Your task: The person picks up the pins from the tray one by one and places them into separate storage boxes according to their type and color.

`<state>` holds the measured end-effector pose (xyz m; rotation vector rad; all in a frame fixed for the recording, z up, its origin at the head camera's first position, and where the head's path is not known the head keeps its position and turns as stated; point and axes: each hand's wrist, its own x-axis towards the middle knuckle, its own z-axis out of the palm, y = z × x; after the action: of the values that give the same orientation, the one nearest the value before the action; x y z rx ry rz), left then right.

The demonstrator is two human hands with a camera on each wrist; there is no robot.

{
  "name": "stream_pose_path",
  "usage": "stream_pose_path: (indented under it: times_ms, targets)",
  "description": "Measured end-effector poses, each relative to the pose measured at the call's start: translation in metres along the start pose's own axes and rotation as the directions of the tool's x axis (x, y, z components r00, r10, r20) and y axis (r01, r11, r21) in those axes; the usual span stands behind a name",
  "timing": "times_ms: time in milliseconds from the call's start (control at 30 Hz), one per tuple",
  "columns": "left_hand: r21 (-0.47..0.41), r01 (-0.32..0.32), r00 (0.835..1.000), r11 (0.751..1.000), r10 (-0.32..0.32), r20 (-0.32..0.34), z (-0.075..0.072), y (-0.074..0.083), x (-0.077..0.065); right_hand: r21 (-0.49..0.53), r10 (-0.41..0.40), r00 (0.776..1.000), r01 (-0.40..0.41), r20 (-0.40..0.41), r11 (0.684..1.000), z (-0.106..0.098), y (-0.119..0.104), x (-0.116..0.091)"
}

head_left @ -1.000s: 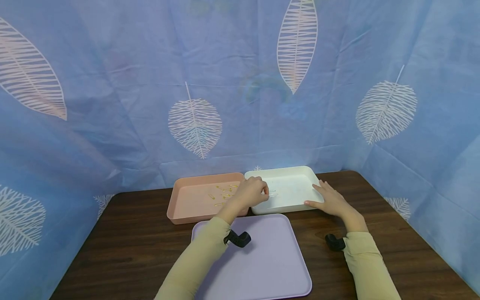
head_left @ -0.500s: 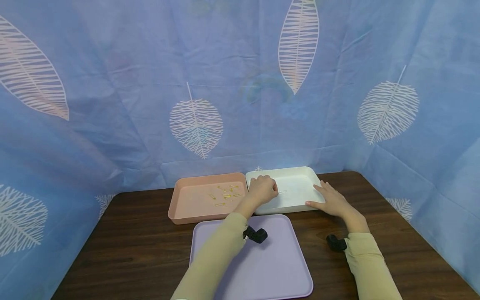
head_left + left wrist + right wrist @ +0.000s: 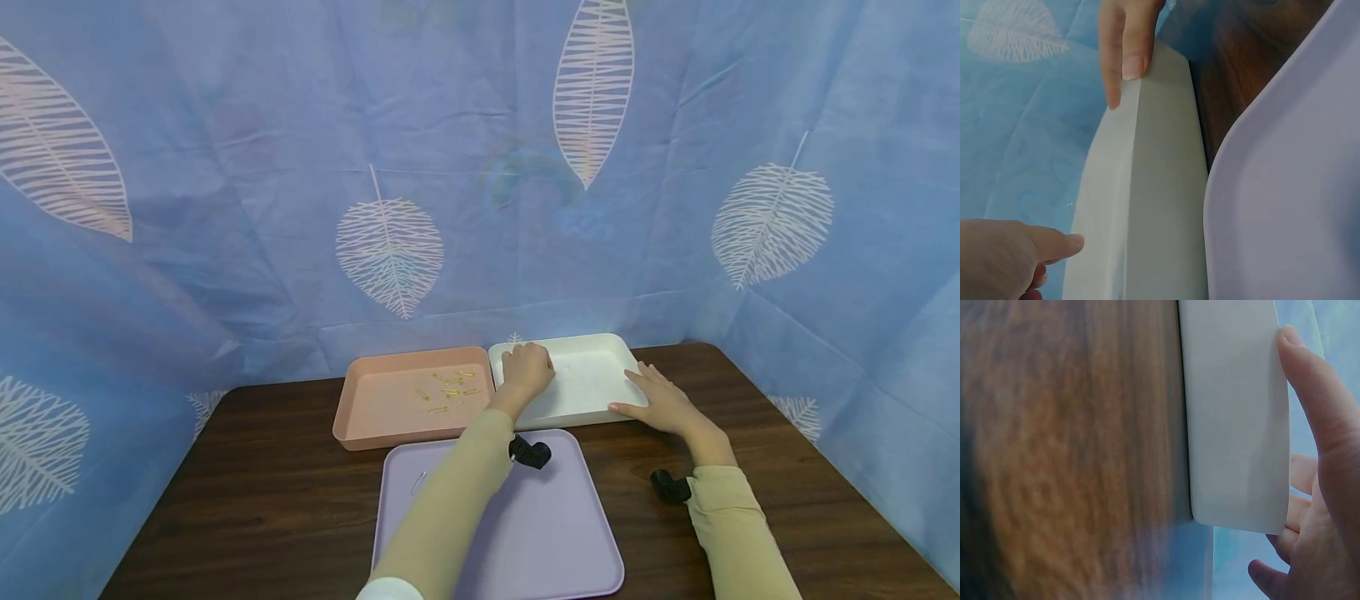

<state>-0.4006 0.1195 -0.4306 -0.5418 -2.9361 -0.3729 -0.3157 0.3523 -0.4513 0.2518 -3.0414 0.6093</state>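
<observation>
My left hand [image 3: 528, 369] is over the left part of the white tray [image 3: 551, 417], its fingers curled. In the left wrist view the left hand [image 3: 1004, 256] shows one digit reaching out above folded fingers; whether it pinches something I cannot tell. At the tray's right end, my right hand [image 3: 663, 402] rests with spread fingers. The right wrist view has its thumb [image 3: 1297, 353] on the rim of the white tray [image 3: 1238, 419], the other fingers around the corner. A tiny pale speck [image 3: 567, 367] shows on the tray floor.
To the left, a pink tray [image 3: 375, 412] holds several gold safety pins [image 3: 452, 392]. In front lies a purple tray [image 3: 555, 533] with a thin silver wire loop [image 3: 418, 482], partly under my left forearm. The dark wooden table [image 3: 247, 500] meets a blue leaf-patterned curtain [image 3: 480, 250] behind.
My left hand has shifted right, then slightly up within the white tray. Silver pieces seen near its fingertips are out of sight. The loop on the purple tray has come into view. Right hand unchanged.
</observation>
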Motion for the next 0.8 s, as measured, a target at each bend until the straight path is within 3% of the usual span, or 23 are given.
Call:
stream_pose_path:
  times_ms: [333,467,800]
  targets:
    - [-0.050,0.070,0.996,0.996,-0.073,-0.052,0.006,0.011,0.011,-0.019,-0.003,1.000,0.003,-0.008,1.000,-0.003,0.003,-0.003]
    - [-0.027,0.102,0.993,0.994,-0.103,-0.061,0.007,0.011,0.012,-0.012,-0.005,1.000,0.005,-0.003,1.000,-0.001,0.000,-0.002]
    - [-0.011,0.115,0.991,0.993,-0.115,-0.068,0.007,0.008,0.013,-0.018,-0.015,1.000,0.015,-0.007,1.000,0.001,0.000,0.000]
